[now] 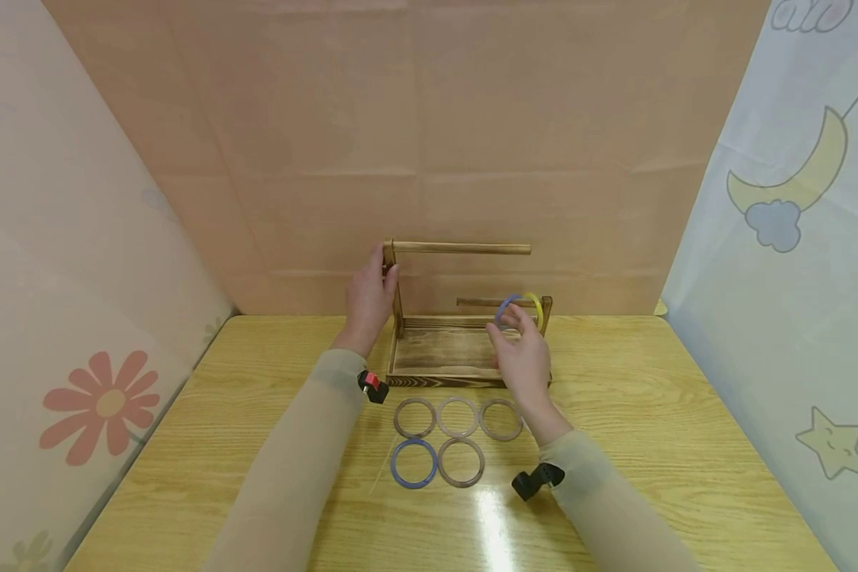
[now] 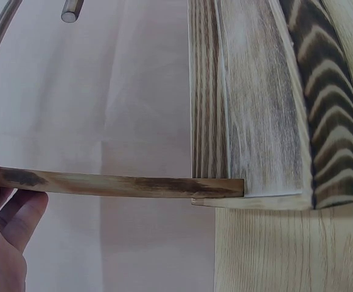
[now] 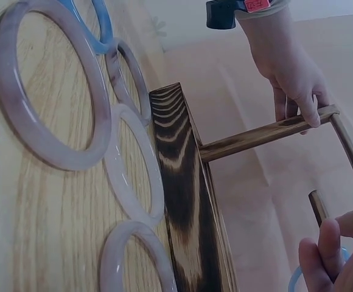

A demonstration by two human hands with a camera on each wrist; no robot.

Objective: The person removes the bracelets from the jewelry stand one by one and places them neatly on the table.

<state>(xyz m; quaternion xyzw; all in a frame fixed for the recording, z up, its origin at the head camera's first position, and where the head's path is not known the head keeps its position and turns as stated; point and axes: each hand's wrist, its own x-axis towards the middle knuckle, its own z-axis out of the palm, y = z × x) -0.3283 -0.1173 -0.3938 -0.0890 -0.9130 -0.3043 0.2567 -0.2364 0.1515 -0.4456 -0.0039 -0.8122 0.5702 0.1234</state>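
A dark-stained wooden rack [image 1: 443, 349] stands at the table's far middle, with a tall left post [image 1: 397, 306] carrying a long top rod [image 1: 465, 249] and a short right post carrying a lower rod [image 1: 479, 302]. My left hand [image 1: 384, 274] grips the top of the tall post [image 2: 122, 184]. My right hand [image 1: 509, 318] pinches a blue bangle [image 1: 504, 308] at the lower rod, beside a yellow bangle [image 1: 538, 305] that hangs on it. In the right wrist view my fingers [image 3: 322, 255] hold the blue bangle [image 3: 294, 278] near the rod's end.
In front of the rack lie several bangles: three pale translucent ones [image 1: 457, 417] in a row, then a blue one [image 1: 414, 462] and another pale one [image 1: 461, 461] nearer me. Paper and cloth screens wall in the wooden table [image 1: 686, 413] on three sides.
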